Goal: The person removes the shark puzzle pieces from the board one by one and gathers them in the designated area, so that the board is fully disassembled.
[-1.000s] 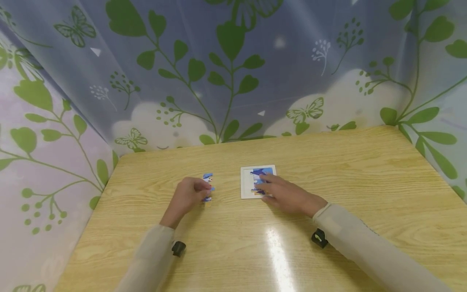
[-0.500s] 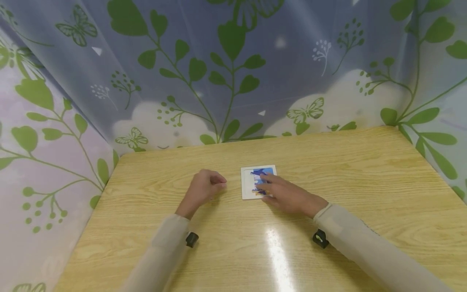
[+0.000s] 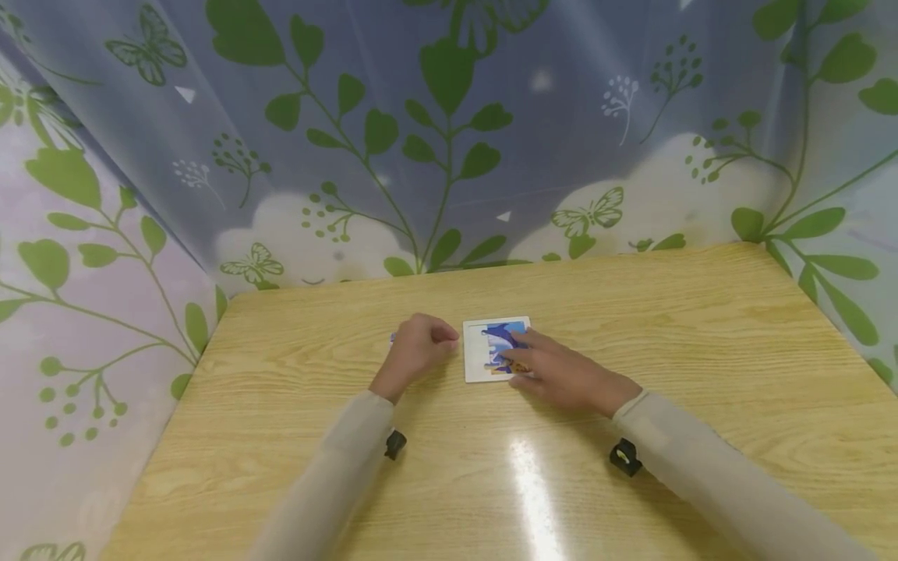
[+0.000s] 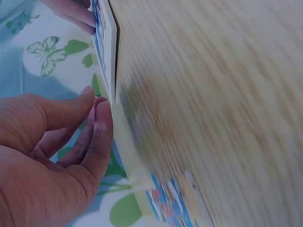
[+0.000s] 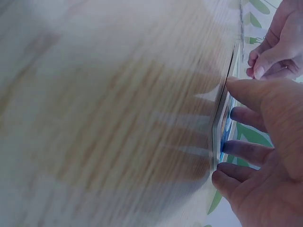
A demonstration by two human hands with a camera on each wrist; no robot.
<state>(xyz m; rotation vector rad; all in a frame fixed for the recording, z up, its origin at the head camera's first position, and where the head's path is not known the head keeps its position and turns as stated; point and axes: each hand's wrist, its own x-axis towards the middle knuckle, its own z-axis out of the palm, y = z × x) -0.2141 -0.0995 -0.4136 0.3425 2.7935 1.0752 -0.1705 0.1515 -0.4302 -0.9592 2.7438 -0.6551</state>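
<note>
A square white puzzle tray (image 3: 475, 360) lies on the table, its left strip bare and a blue sea-animal jigsaw puzzle (image 3: 499, 330) filling the visible right part. My right hand (image 3: 567, 375) rests over the tray's right side with fingers spread; in the right wrist view its thumb and fingers lie along the tray's edge. Just left of the tray is my left hand (image 3: 417, 348), thumb and fingertips drawn together. No piece shows between them, though one may be hidden. Loose puzzle pieces (image 4: 170, 203) lie on the table behind the left hand, mostly covered in the head view.
The wood-grain table (image 3: 666, 327) reaches back to a curtain (image 3: 533, 125) printed with leaves and butterflies. More patterned fabric (image 3: 77, 335) hangs along the left side. Both sleeved wrists carry small black cameras (image 3: 624, 457). A bright reflection crosses the front of the table.
From the loose pieces, my left hand has moved right to the tray's left edge, fingertips together. My right hand stays on the tray, shifted very slightly right.
</note>
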